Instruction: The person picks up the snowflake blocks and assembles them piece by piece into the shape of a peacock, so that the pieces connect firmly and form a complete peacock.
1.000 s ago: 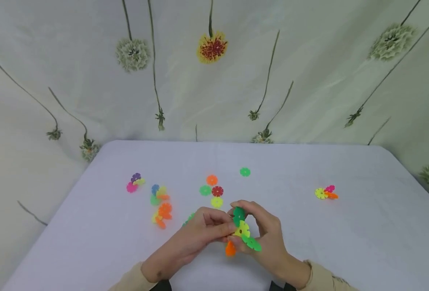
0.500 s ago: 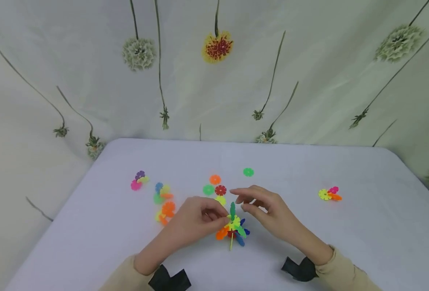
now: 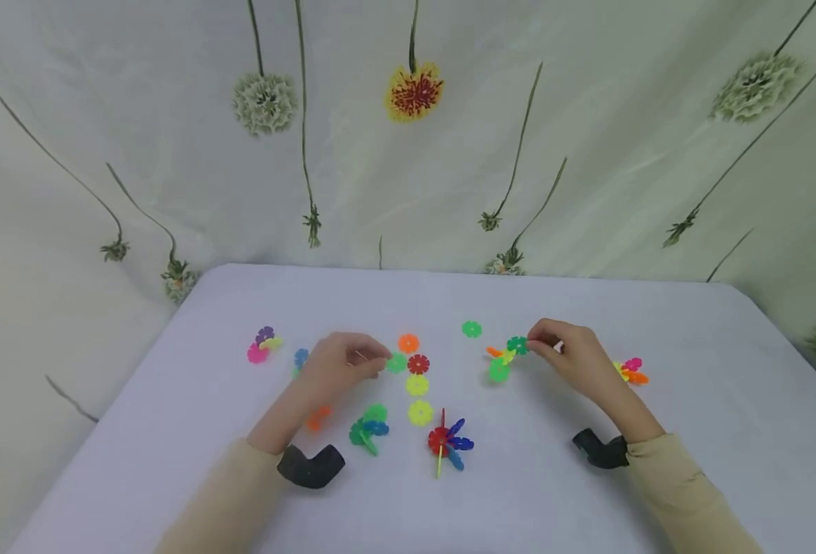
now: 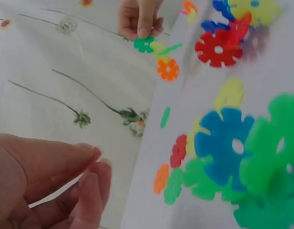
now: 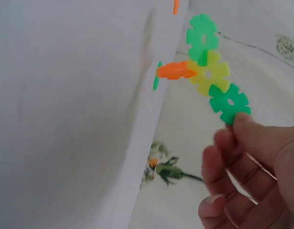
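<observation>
My right hand [image 3: 575, 355] pinches a dark green notched plastic disc [image 5: 230, 102] between thumb and fingers. That disc belongs to a small cluster of interlocking snowflake discs, joined to a yellow disc [image 5: 209, 74], an orange disc [image 5: 176, 70] and a lighter green disc [image 5: 202, 39]. The cluster is held above the table. My left hand [image 3: 338, 368] hovers with loosely bent fingers, its fingertips beside a loose light green disc [image 3: 397, 363]. In the left wrist view nothing shows between its fingertips. Below lies a red and blue cluster [image 3: 441, 442].
Loose orange [image 3: 408, 343], red [image 3: 417, 364] and yellow [image 3: 420, 413] discs lie mid-table. A green and blue cluster [image 3: 369, 428] sits below my left arm. Other clusters lie at left [image 3: 258, 352] and right [image 3: 633, 375]. A flowered cloth hangs behind the table [image 3: 352, 300].
The green, yellow and orange cluster has come away from the red and blue one and moved up and right in my right hand. My left hand has released it and moved up and left.
</observation>
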Demonstrator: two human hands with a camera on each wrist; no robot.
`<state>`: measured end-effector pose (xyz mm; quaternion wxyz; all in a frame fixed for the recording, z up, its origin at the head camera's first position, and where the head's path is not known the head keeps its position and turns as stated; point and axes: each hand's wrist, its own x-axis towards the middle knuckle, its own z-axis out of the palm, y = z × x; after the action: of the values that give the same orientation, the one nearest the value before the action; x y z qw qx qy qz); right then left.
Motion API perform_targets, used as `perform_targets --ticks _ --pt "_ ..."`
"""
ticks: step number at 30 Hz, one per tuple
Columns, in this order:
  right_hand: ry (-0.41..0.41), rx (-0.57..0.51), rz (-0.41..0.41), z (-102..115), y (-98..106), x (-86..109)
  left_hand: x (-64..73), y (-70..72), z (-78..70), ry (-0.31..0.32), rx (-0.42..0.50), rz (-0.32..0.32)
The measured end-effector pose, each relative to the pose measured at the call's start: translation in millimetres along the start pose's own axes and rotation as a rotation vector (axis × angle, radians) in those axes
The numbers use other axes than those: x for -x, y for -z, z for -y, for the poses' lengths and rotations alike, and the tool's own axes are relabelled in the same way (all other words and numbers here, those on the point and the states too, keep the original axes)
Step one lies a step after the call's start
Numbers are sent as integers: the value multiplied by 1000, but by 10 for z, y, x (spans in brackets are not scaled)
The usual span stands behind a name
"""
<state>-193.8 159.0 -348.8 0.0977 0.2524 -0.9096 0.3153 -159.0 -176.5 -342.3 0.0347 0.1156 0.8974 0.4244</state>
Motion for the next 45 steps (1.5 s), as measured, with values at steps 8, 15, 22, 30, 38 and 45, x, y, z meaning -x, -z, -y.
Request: perform_targets --ticks 8,15,22,30,38,45 --pt "-101 10 69 -328 56 0 -187 -15 232 114 -146 24" --pt "-151 52 200 -401 27 3 -279 -107 283 181 -209 64" --pt "-122 76 161 -344 -8 4 -338 -195 290 140 -215 61" --pt "-8 -79 -25 -133 -122 8 -341 -221 214 144 -227 105" --pt "27 -236 -49 10 -212 42 -321 -229 246 100 -252 141" --pt "-11 -362 -43 97 -212 52 -270 -129 77 100 -20 124"
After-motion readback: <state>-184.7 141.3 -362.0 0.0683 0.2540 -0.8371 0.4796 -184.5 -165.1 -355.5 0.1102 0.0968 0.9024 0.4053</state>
